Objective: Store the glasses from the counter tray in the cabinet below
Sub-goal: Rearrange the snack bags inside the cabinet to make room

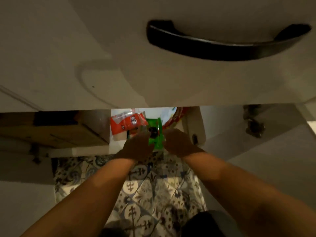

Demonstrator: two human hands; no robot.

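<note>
Glasses: no glass can be made out for certain; a faint clear shape shows just above the left hand, too blurred to name.
Cabinet (171,147): open below the counter front, its white shelf lit, both hands reaching into its mouth.
Cardboard box (56,132): far left, under the counter edge, in shadow, apart from the hands.
Red packet (126,123): on the cabinet shelf, left of centre, lying behind the left hand.
Left hand (136,147): back of the hand toward the camera, fingers curled forward into the cabinet; whether it grips anything cannot be told.
Green packet (156,135): standing between the two hands, with a dark round patch on its face.
Right hand (179,142): just beside the green packet, fingers bent away from view; its hold, if any, cannot be told.
Floor (153,185): patterned blue and white tiles, under both forearms.
Handle (227,42): black curved bar on the white drawer front above, upper right.
Hinge (254,122): dark metal, far right, on the open door's inner side.
</note>
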